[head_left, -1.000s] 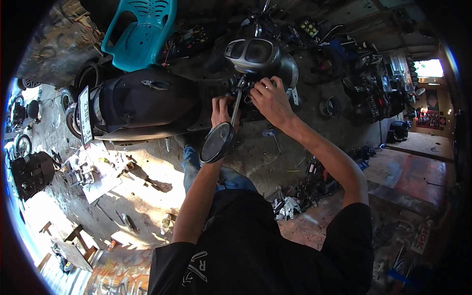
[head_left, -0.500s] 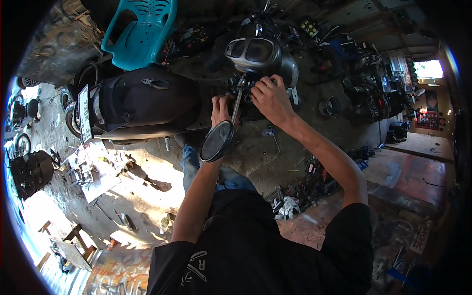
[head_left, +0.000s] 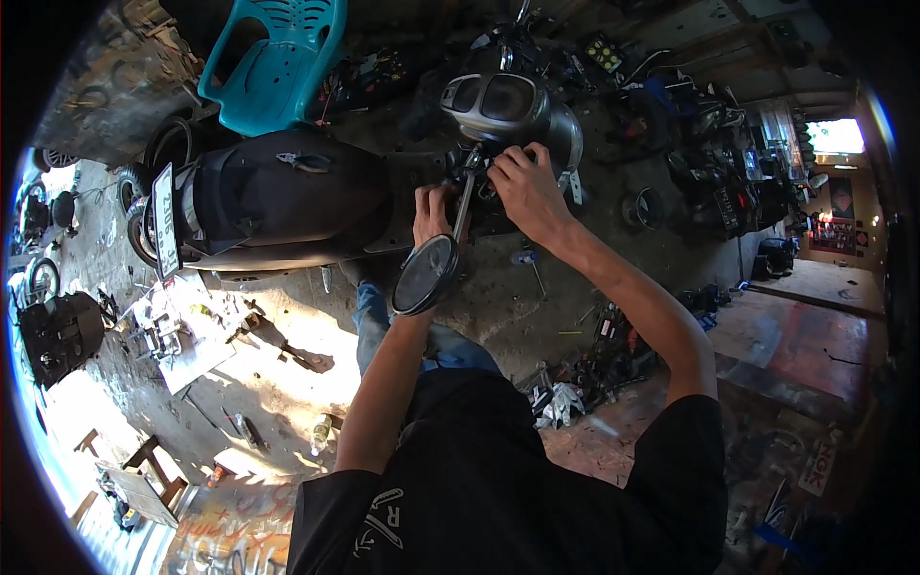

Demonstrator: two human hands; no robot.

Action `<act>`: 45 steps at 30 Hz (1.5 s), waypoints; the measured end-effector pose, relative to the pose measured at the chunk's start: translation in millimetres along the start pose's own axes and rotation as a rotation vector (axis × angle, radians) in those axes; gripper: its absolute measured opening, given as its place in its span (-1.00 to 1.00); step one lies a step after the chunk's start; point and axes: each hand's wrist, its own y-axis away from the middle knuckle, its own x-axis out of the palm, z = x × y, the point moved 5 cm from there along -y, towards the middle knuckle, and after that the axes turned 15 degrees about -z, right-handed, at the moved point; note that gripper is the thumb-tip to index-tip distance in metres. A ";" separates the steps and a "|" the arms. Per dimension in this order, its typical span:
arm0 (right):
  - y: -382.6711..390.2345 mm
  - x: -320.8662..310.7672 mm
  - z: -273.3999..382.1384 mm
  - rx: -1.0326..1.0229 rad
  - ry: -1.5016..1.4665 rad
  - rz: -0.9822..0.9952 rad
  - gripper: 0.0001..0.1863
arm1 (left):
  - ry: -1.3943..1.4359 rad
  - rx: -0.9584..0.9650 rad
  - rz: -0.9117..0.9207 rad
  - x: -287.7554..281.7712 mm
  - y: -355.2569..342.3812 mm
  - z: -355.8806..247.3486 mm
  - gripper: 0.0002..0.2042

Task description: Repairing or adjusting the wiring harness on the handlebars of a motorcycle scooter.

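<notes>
A dark scooter lies across the view, pliers (head_left: 309,162) resting on its seat (head_left: 268,206) and a silver front housing with gauges (head_left: 508,105) at its right end. My left hand (head_left: 433,216) curls at the handlebar, behind the long stem of a round mirror (head_left: 425,273); what it grips is hidden. My right hand (head_left: 527,187) is bent over the handlebar parts (head_left: 474,168) just below the housing, its fingers curled on something I cannot make out. The mirror covers part of my left forearm.
A turquoise plastic chair (head_left: 268,67) stands behind the scooter. More motorbikes (head_left: 714,192) line the right side. Loose parts and tools (head_left: 168,331) lie on the sunlit floor at left, and a heap of parts and rags (head_left: 565,402) lies by my right side. A spray can (head_left: 522,258) is below the handlebar.
The fingers of my right hand have shifted slightly upward on the handlebar parts. My left hand, the mirror and the scooter look almost unchanged.
</notes>
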 end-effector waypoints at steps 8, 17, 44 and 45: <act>-1.7 0.5 -1.9 -0.001 -0.023 0.012 -0.90 | -0.006 0.017 -0.029 -0.1 -0.8 0.2 -0.60; -8.3 -3.1 5.8 0.033 -0.034 -0.043 -0.81 | 0.021 0.012 0.014 -2.0 -2.0 -5.7 -0.59; 12.9 0.0 -3.0 0.172 -0.110 0.075 -0.82 | 0.009 -0.004 -0.011 -4.1 -3.8 -10.6 -0.70; 11.9 0.7 -2.6 0.190 -0.127 0.100 -0.82 | 0.008 0.002 -0.013 -4.4 -3.8 -9.6 -0.70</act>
